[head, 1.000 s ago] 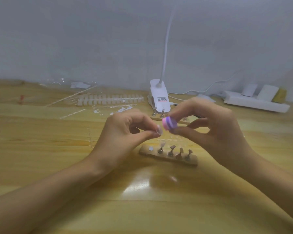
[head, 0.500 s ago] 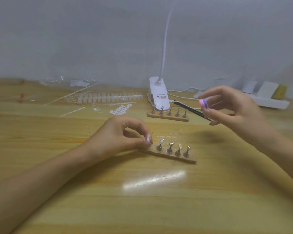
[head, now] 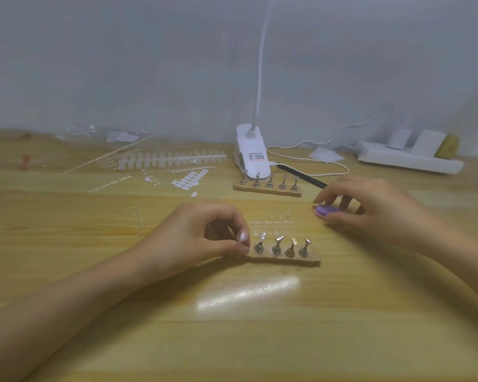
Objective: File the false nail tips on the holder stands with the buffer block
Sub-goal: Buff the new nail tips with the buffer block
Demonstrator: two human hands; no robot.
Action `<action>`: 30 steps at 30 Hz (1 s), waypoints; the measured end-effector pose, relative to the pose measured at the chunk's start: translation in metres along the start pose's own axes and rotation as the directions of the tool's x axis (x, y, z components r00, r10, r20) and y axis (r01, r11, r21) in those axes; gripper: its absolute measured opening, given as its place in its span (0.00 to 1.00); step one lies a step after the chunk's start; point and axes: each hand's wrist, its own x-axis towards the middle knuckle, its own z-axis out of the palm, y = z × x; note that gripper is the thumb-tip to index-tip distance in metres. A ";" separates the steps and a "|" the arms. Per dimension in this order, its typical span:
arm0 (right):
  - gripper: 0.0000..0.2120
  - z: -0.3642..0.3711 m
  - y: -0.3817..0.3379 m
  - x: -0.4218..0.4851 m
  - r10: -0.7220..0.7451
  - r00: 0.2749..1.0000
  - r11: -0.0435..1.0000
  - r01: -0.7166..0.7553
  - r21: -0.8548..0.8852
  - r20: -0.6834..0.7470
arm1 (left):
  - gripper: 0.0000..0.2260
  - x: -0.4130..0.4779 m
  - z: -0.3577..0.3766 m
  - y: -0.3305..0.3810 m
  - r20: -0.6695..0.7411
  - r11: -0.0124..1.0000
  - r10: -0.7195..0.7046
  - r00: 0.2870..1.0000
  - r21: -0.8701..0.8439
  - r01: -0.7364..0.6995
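Wooden table (head: 122,312) carries every work item. The step in hand is judged to be taking up the block for the next tip.

1. Left of centre, your left hand (head: 204,238) has thumb and forefinger closed in a pinch at the left end of the near holder base (head: 287,260). What lies between the fingertips is hidden. Keep this pinch low and firm so that the base cannot slide.
2. Right of centre, the buffer block (head: 325,210), purple over pink, lies on the table. Your right hand (head: 375,213) curls its fingers round it. Lift it by the edges and leave one flat face free.
3. Apply light strokes to one tip at a time. The stands look small and easy to tip.

Count, left to right:
- spare nail tip strip (head: 171,158), upper left: one
- white adhesive tabs (head: 189,181): one cluster, too small to count singly
- holder bases: two
- metal stands (head: 276,245) showing on the near base: four
- stands on the far holder base (head: 268,190): five
- clip lamp (head: 253,155): one
- black pen (head: 301,176): one
- buffer block: one
- power strip (head: 409,159), upper right: one

Mounted tips are too clear and small to count.
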 end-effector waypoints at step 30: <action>0.10 0.037 -0.036 0.025 -0.015 0.998 0.965 0.031 0.259 -0.063 | 0.09 0.081 0.006 -0.003 0.091 0.960 -0.222 0.971 0.196 0.201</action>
